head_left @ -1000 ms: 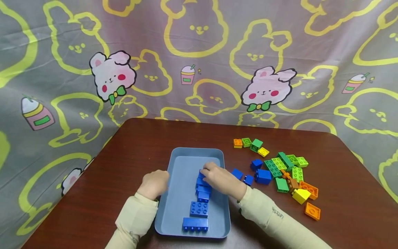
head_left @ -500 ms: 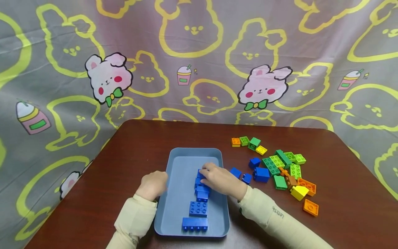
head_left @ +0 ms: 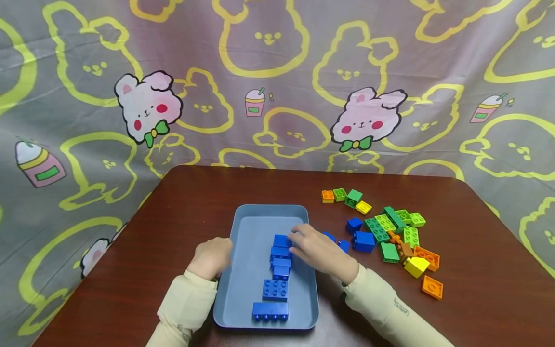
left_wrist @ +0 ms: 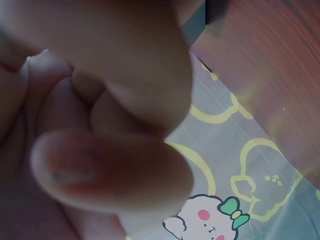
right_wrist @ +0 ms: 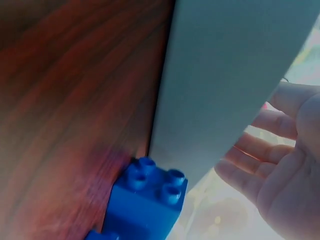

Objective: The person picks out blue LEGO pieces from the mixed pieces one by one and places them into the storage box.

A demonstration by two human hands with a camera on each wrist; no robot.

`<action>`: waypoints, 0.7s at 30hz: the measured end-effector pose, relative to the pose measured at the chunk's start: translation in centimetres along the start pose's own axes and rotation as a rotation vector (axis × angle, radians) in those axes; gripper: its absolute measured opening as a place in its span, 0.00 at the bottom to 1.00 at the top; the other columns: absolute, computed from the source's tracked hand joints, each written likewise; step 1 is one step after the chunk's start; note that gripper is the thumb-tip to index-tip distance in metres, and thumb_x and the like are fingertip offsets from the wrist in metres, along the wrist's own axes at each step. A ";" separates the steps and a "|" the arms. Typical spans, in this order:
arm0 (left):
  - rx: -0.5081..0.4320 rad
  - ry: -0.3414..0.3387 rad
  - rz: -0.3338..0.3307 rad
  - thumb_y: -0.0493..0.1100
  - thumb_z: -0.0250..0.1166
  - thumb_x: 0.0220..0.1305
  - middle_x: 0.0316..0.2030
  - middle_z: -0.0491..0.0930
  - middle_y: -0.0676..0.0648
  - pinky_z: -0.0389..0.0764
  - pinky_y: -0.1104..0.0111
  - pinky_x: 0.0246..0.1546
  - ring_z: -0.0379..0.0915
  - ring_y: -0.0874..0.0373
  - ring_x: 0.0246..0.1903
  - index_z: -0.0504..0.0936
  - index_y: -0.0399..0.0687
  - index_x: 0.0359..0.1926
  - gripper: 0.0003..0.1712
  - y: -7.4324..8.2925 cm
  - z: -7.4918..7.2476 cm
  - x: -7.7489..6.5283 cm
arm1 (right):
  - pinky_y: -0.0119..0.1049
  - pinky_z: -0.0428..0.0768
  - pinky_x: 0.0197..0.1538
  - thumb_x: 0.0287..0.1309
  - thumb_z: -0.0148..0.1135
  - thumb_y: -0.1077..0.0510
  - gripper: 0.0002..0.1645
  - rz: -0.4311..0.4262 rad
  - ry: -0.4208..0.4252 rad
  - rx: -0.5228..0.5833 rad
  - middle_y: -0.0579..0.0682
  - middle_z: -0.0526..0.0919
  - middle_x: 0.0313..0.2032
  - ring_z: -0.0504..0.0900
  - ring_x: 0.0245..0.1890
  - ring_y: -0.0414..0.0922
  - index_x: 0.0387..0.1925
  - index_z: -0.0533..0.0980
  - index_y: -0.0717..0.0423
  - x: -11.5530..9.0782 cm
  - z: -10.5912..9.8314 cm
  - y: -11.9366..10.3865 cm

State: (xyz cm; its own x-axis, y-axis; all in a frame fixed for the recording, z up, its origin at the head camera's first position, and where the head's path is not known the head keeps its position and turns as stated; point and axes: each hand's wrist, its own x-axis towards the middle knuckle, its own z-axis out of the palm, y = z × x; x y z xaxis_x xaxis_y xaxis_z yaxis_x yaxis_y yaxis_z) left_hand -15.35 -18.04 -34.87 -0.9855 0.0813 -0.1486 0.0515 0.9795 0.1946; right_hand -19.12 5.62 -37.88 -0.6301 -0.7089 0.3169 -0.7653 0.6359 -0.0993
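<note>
My left hand (head_left: pixel 210 258) is a loose fist beside the left rim of a grey-blue tray (head_left: pixel 249 241); in the left wrist view its fingers are curled, with nothing visible between them. My right hand (head_left: pixel 323 251) hovers over the tray's right rim, fingers relaxed and holding nothing in the right wrist view. Near its fingertips lies the farthest blue toy brick (head_left: pixel 282 240) of a column in the tray. Closer to me in that column are a six-stud blue brick (head_left: pixel 275 289) and a long blue brick (head_left: pixel 270 311) on its side.
Blue bricks (head_left: pixel 363 242) lie on the table right of the tray, partly behind my right hand. Beyond them are several green bricks (head_left: pixel 376 230), a yellow brick (head_left: pixel 416 266) and orange bricks (head_left: pixel 432 287). A patterned cloth (head_left: pixel 295 96) hangs behind the table.
My right hand has let go of the farthest blue brick in the tray and moved slightly right, its fingers loosening. My left hand stays by the tray's left rim.
</note>
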 end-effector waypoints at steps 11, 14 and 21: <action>-0.005 -0.002 0.016 0.32 0.57 0.57 0.09 0.75 0.45 0.68 0.67 0.13 0.69 0.57 0.09 0.68 0.45 0.10 0.20 -0.1 0.0 0.1 | 0.44 0.85 0.45 0.53 0.64 0.57 0.19 0.060 0.054 0.035 0.61 0.81 0.45 0.78 0.45 0.50 0.45 0.80 0.64 -1.8 -0.4 1.1; -0.003 -0.009 0.022 0.32 0.58 0.57 0.09 0.75 0.44 0.69 0.67 0.13 0.69 0.58 0.08 0.70 0.44 0.11 0.19 -0.1 0.0 0.1 | 0.43 0.85 0.44 0.52 0.64 0.58 0.18 0.080 0.067 0.036 0.60 0.81 0.45 0.78 0.45 0.50 0.44 0.80 0.64 -2.1 -0.5 1.3; 0.011 -0.018 0.029 0.32 0.60 0.56 0.10 0.77 0.43 0.71 0.67 0.14 0.70 0.58 0.09 0.74 0.43 0.13 0.16 -0.3 0.0 0.2 | 0.43 0.85 0.42 0.51 0.66 0.59 0.17 0.166 0.089 0.021 0.58 0.81 0.43 0.78 0.43 0.48 0.43 0.81 0.63 -2.5 -1.6 1.8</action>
State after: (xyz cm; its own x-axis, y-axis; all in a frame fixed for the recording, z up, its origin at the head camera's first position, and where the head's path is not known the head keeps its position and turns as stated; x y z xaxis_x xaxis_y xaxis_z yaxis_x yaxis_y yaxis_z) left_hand -15.52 -18.30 -34.95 -0.9807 0.1124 -0.1603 0.0814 0.9787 0.1882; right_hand -18.72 9.06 -37.37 -0.7349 -0.5641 0.3764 -0.6547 0.7350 -0.1766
